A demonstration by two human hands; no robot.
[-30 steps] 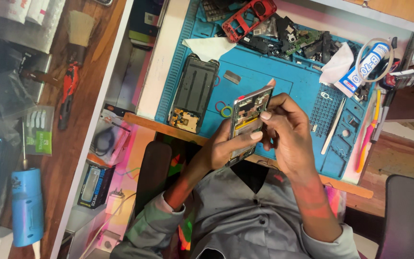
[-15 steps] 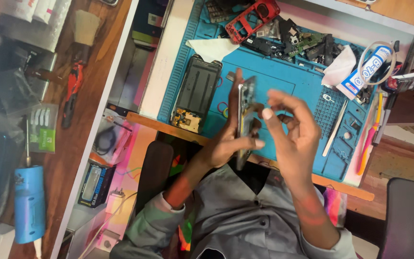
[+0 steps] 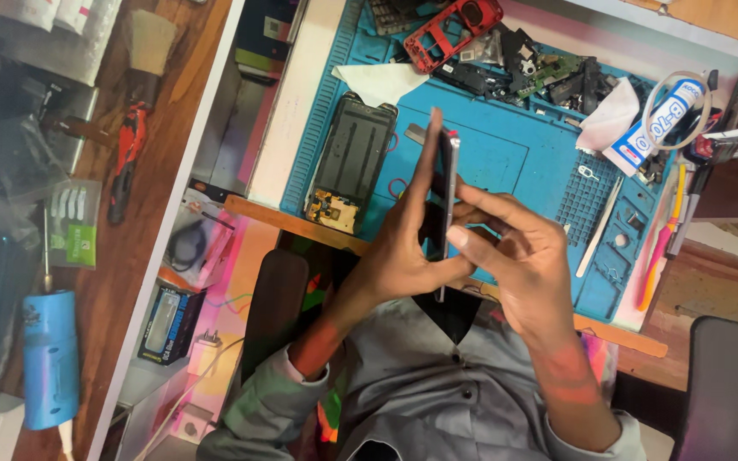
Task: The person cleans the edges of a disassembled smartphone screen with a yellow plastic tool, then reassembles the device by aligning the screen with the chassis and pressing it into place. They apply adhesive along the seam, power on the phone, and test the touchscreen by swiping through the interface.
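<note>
— Hands first: what are they on?

— Both are on a phone (image 3: 446, 201) turned edge-on to the camera, held upright above the blue mat (image 3: 506, 149). The left hand (image 3: 403, 248) grips it from the left side, its fingers (image 3: 427, 149) stretched up along the back. The right hand (image 3: 527, 252) meets it from the right, fingers (image 3: 480, 205) pinching the edge, thumb low near the bottom end.

— And where is the phone against the mat?

— Over the mat's near edge, in the air, not resting on it.

— What lies on the mat?

— Just left of the phone, a dark phone frame (image 3: 348, 162) lies flat, with a white cloth (image 3: 377, 81) past its far end. A red phone shell (image 3: 450, 24) sits at the far edge among dark parts. To the right of the phone lie a white glue tube (image 3: 655, 128) and an orange toothbrush (image 3: 664, 235) at the mat's right border.

— The counter?

— The mat lies on the white counter (image 3: 301, 102).
</note>
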